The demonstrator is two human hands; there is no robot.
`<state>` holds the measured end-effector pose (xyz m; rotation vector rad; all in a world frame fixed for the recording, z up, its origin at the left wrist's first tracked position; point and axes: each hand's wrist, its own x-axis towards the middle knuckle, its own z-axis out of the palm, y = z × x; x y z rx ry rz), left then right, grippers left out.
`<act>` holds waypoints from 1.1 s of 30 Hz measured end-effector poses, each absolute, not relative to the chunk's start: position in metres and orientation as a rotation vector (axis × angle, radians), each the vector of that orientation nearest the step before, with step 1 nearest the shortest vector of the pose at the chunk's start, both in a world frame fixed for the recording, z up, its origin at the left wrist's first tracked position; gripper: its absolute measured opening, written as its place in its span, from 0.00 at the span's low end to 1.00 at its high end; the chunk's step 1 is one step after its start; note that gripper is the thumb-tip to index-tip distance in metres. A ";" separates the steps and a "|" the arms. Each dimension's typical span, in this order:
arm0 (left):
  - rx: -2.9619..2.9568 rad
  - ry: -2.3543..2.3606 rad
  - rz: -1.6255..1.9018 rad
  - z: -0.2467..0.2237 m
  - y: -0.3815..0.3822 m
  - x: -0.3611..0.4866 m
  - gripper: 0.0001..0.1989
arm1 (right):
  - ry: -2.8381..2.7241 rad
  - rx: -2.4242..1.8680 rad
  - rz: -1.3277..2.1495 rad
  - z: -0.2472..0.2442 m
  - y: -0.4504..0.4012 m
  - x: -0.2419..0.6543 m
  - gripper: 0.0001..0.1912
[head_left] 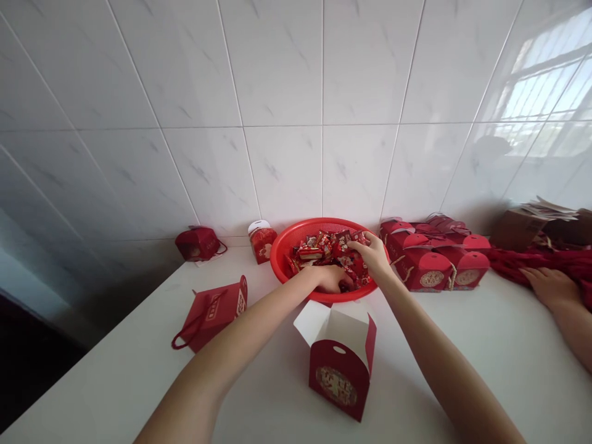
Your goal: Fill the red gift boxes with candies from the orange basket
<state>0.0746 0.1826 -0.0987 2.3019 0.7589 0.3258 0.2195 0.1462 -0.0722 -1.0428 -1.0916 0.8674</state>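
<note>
Head view: two bare hands at work in a round red plastic basket [276, 262], which stands on a white table [115, 382] against a marbled tile wall [282, 68]. The basket holds a heap of small, shiny red wrapped packets [326, 243]. The left hand [330, 279] reaches down into the front of the heap; its fingertips are hidden, so whether they pinch a packet cannot be told. The right hand [374, 253] enters over the right side of the rim, fingers bent and touching the packets; whether it grips one is likewise unclear. Just in front of the basket, between the forearms, stands an open red box [340, 376], upright, flaps spread, with a pale interior, an oval slot and a round ornamental panel. To the left of the left forearm lies a red box with a cord handle [210, 314]. Along the wall stand a dark red box [198, 243] and, just beside the basket, a box with a white top flap [262, 242]. Right of the basket, closed red boxes [428, 268] stand grouped together. At the far right, another person's forearm [576, 331] extends toward crumpled deep-red material [509, 264].
</note>
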 end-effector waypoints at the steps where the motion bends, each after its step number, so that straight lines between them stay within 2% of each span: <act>1: 2.333 0.727 0.247 -0.097 0.182 0.075 0.11 | -1.094 -1.054 0.861 -0.072 0.146 0.219 0.12; 3: 2.390 0.685 0.055 -0.091 0.180 0.073 0.13 | -1.100 -1.066 0.850 -0.071 0.145 0.219 0.12; 5: 2.404 0.743 0.087 -0.085 0.180 0.069 0.13 | -1.095 -1.048 0.859 -0.071 0.146 0.219 0.12; 9: 2.322 0.847 0.468 -0.073 0.186 0.056 0.10 | -1.013 -1.022 0.859 -0.073 0.152 0.219 0.14; 12: 2.150 0.872 0.854 -0.066 0.190 0.050 0.13 | -0.950 -1.031 0.822 -0.072 0.155 0.219 0.14; 15: 2.003 0.873 1.073 -0.062 0.191 0.049 0.17 | -0.917 -1.040 0.818 -0.072 0.156 0.220 0.15; 22: 1.908 0.909 1.153 -0.065 0.191 0.051 0.22 | -0.968 -1.032 0.822 -0.073 0.155 0.219 0.15; 33: 1.802 0.953 1.252 -0.064 0.193 0.050 0.18 | -1.021 -1.051 0.842 -0.068 0.146 0.218 0.15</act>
